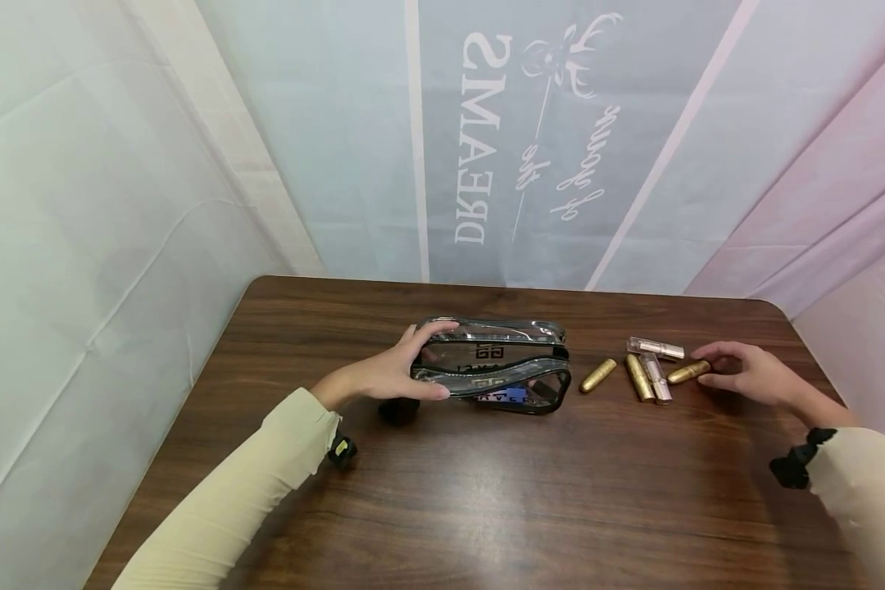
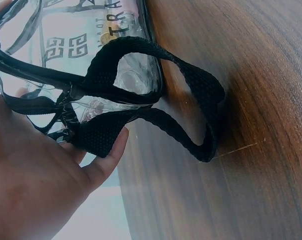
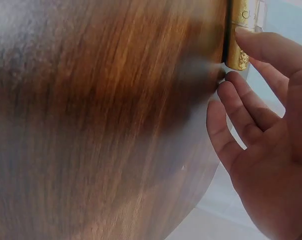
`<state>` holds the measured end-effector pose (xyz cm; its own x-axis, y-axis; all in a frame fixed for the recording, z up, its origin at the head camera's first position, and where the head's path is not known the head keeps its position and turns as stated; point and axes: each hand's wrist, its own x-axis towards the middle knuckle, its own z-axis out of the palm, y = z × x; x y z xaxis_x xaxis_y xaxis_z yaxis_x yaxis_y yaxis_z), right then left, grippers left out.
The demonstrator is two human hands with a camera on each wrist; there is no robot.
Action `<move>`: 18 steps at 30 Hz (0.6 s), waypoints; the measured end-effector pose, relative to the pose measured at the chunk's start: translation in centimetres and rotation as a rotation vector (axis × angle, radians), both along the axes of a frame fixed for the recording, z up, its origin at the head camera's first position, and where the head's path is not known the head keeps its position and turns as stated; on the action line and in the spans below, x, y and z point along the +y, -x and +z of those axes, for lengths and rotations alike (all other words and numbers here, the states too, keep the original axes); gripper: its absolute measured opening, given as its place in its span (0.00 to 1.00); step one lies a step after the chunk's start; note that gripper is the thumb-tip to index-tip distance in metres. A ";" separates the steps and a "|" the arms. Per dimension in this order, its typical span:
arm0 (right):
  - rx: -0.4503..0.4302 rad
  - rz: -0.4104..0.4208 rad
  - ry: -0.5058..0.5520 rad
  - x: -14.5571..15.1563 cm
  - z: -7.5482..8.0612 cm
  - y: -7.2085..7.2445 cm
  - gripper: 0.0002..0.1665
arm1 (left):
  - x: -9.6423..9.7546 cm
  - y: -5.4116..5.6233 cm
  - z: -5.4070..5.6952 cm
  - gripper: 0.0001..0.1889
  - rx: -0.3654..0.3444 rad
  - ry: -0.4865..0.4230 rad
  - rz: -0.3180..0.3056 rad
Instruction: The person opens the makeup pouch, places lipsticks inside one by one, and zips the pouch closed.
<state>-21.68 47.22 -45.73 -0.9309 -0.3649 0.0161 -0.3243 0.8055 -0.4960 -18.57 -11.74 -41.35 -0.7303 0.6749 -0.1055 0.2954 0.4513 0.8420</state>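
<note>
A clear cosmetic bag point(image 1: 519, 365) with black trim stands on the table, its zip top apart, with a blue item point(image 1: 512, 395) and other small things inside. My left hand point(image 1: 392, 370) grips its left end, thumb at the front edge and fingers over the back edge. Beside that hand, a black strap loop point(image 2: 205, 95) sticks out in the left wrist view. With thumb and finger, my right hand point(image 1: 763, 377) pinches a gold lipstick tube point(image 1: 680, 374) lying at the right. In the right wrist view the tube point(image 3: 238, 47) is partly cut off by the frame.
Between bag and right hand lie two more gold tubes point(image 1: 598, 375) point(image 1: 639, 378) and two clear-and-silver tubes point(image 1: 656, 348) point(image 1: 656, 381). The brown wooden table point(image 1: 472, 508) ends at a printed cloth backdrop point(image 1: 369, 164).
</note>
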 end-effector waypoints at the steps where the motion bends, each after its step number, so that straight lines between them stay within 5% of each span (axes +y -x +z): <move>1: 0.000 0.005 -0.006 0.0 0.0 0.0 0.19 | 0.0 0.0 0.0 0.50 -0.003 0.001 0.000; 18: 0.081 0.075 -0.021 -0.7 -0.8 -0.3 0.17 | 0.1 -0.1 0.0 0.48 0.001 0.000 -0.004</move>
<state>-21.33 46.57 -46.52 -0.8968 -0.4349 0.0815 -0.4226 0.7873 -0.4490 -18.48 -11.69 -41.36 -0.7274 0.6781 -0.1052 0.2980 0.4502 0.8417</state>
